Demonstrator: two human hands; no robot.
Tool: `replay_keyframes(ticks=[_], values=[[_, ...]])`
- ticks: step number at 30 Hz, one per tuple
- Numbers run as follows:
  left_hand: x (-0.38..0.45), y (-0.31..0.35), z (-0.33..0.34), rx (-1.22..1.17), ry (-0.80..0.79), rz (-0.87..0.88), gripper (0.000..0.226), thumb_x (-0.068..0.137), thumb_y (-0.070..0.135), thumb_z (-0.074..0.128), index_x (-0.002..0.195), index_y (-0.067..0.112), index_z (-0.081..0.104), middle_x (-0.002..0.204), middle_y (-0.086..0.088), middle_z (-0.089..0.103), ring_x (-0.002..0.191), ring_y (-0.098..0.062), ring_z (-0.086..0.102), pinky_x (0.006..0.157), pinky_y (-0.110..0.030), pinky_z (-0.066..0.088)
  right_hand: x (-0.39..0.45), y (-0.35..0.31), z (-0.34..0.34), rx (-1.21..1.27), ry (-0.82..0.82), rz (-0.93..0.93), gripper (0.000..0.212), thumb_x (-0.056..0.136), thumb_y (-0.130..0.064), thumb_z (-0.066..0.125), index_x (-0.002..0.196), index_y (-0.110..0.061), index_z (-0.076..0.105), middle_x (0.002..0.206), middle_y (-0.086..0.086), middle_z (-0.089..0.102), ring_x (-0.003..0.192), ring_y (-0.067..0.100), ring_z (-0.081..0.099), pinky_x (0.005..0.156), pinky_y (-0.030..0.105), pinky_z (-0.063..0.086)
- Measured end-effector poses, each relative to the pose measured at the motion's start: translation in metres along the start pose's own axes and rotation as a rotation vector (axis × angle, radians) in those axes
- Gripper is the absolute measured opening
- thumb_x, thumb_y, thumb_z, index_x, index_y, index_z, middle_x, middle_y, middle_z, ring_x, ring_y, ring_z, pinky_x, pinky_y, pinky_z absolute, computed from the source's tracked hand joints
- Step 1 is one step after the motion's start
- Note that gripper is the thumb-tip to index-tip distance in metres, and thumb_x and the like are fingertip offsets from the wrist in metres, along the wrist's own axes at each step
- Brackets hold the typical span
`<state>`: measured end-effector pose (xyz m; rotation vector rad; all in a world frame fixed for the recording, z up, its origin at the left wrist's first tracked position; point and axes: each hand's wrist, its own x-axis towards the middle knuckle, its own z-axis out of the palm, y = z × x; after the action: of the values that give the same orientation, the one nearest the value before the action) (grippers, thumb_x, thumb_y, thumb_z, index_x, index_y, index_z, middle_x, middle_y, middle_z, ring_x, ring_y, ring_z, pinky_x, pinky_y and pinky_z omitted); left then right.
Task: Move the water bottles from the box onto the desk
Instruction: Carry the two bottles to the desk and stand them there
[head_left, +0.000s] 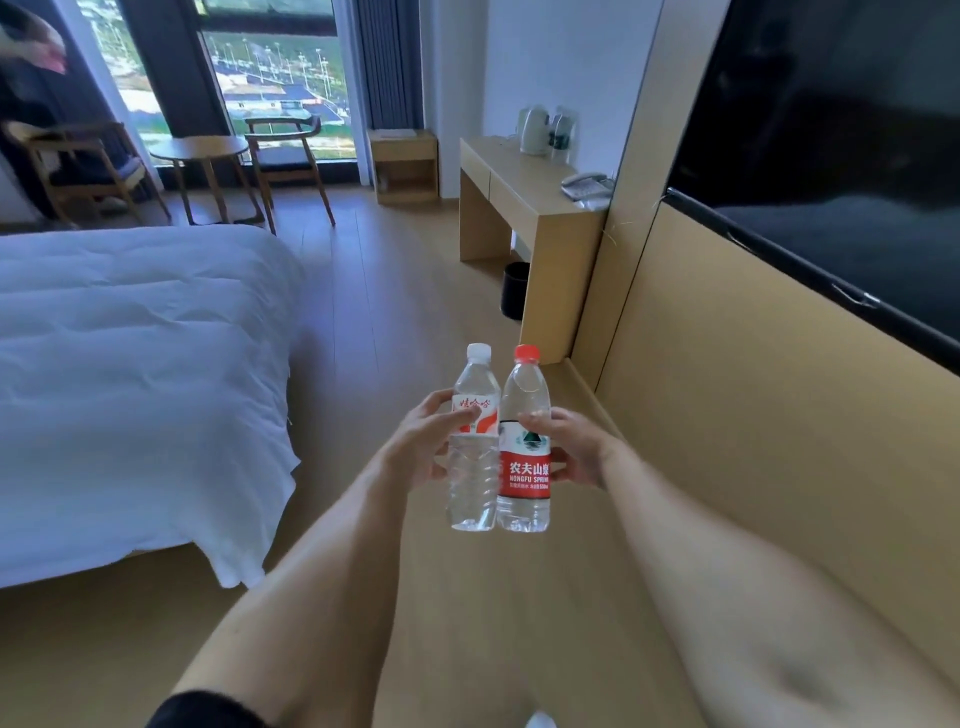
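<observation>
While both bottles are held up in the air, this reads as the carry step: out of the box, not yet on the surface. No box in view. Left hand (423, 441) grips the white-cap bottle (471, 441) around its label, fingers (465, 415) curled across the front, thumb side hidden behind. Right hand (574, 447) holds the red-cap bottle (523, 457) at mid-body, fingers (535, 418) wrapped narrow over the top of the label. Both bottles upright, side by side, touching or nearly so, over the wood floor (415, 270) between the bed (135, 374) and the wall panel (753, 415).

The target is judged to be the desk surface (519, 176) ahead on the right, well apart from the hands, with a kettle (534, 130) and a phone (587, 186) already on it. Next move calls for walking forward and setting both down upright on the bare part between the kettle and the phone, bases flat before letting go. Risk: the bottles knock each other or tip if released together.

Also in the room: a bin (515, 290) under the desk, a round table (200, 148) and chairs (288, 156) by the window.
</observation>
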<state>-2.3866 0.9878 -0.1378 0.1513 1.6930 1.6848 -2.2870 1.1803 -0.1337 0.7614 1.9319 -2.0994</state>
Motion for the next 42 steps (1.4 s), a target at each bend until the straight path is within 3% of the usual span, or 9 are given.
replay_keyframes(ticks=[8,15,19,22,28,34,42], values=[[0.098,0.04,-0.047,0.013,0.043,0.042,0.041,0.09,0.025,0.073,0.128,0.03,0.056,0.117,-0.016,0.068,0.108,-0.04,0.067,0.091,-0.067,0.051,0.117,-0.055,0.003,-0.024,-0.051,0.01,0.045,0.089,-0.035,0.071,0.124,-0.011,0.057,0.114,0.015,0.07,0.101,0.033,0.069,0.092,0.05,0.055],[0.208,0.097,-0.092,0.0,0.134,0.049,0.059,0.088,0.03,0.074,0.14,0.027,0.047,0.12,-0.012,0.065,0.105,-0.035,0.068,0.092,-0.061,0.053,0.252,-0.126,0.003,-0.027,-0.148,0.027,0.047,0.087,-0.035,0.073,0.125,-0.011,0.057,0.116,0.016,0.069,0.103,0.033,0.068,0.081,0.044,0.057],[0.26,0.135,-0.112,-0.041,0.189,0.058,0.08,0.072,0.038,0.08,0.142,0.027,0.044,0.124,-0.012,0.063,0.108,-0.034,0.067,0.094,-0.061,0.053,0.32,-0.17,0.001,-0.034,-0.205,0.029,0.046,0.088,-0.035,0.072,0.124,-0.011,0.057,0.115,0.015,0.07,0.099,0.031,0.069,0.074,0.041,0.057],[0.293,0.154,-0.129,-0.064,0.213,0.048,0.075,0.077,0.036,0.079,0.143,0.027,0.044,0.123,-0.012,0.063,0.107,-0.033,0.067,0.093,-0.06,0.054,0.361,-0.196,0.003,-0.039,-0.238,0.038,0.044,0.088,-0.034,0.072,0.123,-0.01,0.059,0.11,0.013,0.071,0.094,0.028,0.07,0.07,0.038,0.057],[0.366,0.18,-0.163,-0.077,0.233,0.048,0.06,0.086,0.031,0.076,0.137,0.03,0.045,0.119,-0.011,0.066,0.103,-0.033,0.069,0.089,-0.058,0.056,0.435,-0.232,0.006,-0.039,-0.25,0.053,0.045,0.086,-0.033,0.074,0.122,-0.01,0.059,0.111,0.014,0.072,0.099,0.031,0.07,0.085,0.047,0.057],[0.457,0.214,-0.202,-0.056,0.182,0.038,0.062,0.084,0.034,0.078,0.137,0.03,0.046,0.116,-0.01,0.068,0.098,-0.031,0.071,0.069,-0.046,0.061,0.514,-0.273,0.006,-0.046,-0.179,0.045,0.044,0.087,-0.034,0.074,0.121,-0.011,0.059,0.115,0.016,0.07,0.107,0.034,0.068,0.096,0.054,0.053],[0.597,0.294,-0.254,-0.025,0.039,0.064,0.062,0.082,0.034,0.079,0.136,0.031,0.048,0.119,-0.013,0.067,0.102,-0.035,0.07,0.082,-0.059,0.058,0.623,-0.352,0.003,0.001,-0.059,0.01,0.04,0.089,-0.033,0.071,0.122,-0.014,0.058,0.118,0.016,0.068,0.11,0.036,0.066,0.099,0.055,0.051]])
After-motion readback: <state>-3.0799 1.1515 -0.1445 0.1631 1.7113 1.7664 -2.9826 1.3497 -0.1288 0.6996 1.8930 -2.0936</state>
